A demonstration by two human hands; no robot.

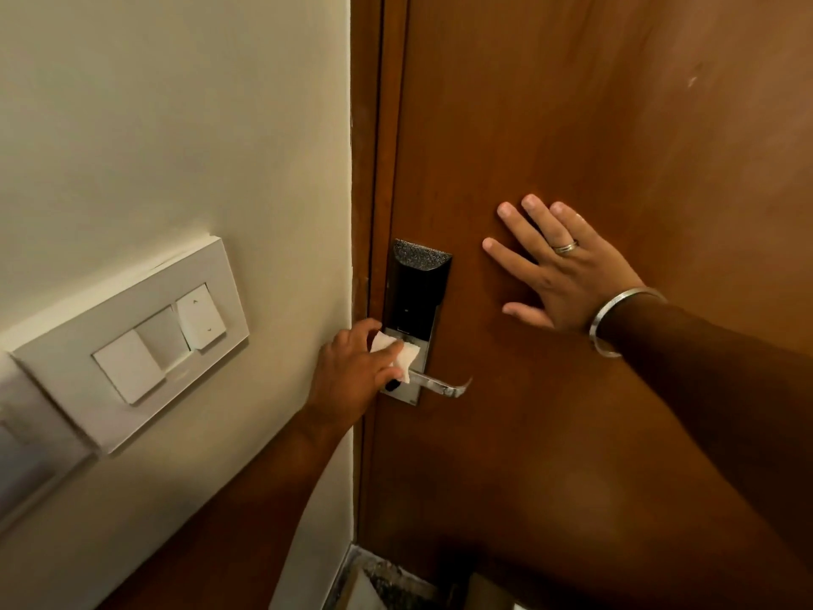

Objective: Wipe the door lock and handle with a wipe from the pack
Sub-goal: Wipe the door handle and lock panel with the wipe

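Both hands on the door, wipe at the lock.
Left grip pinches white wipe against lock plate just above handle; right grip spread flat on door.

Smooth wooden door, glossy black lock, shiny metal handle, soft white wipe

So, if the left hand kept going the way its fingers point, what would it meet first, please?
The left hand, holding the wipe, points up and right at the lock. It would probably press the wipe onto the plate just above the handle; it seems to touch already, though depth is unclear.
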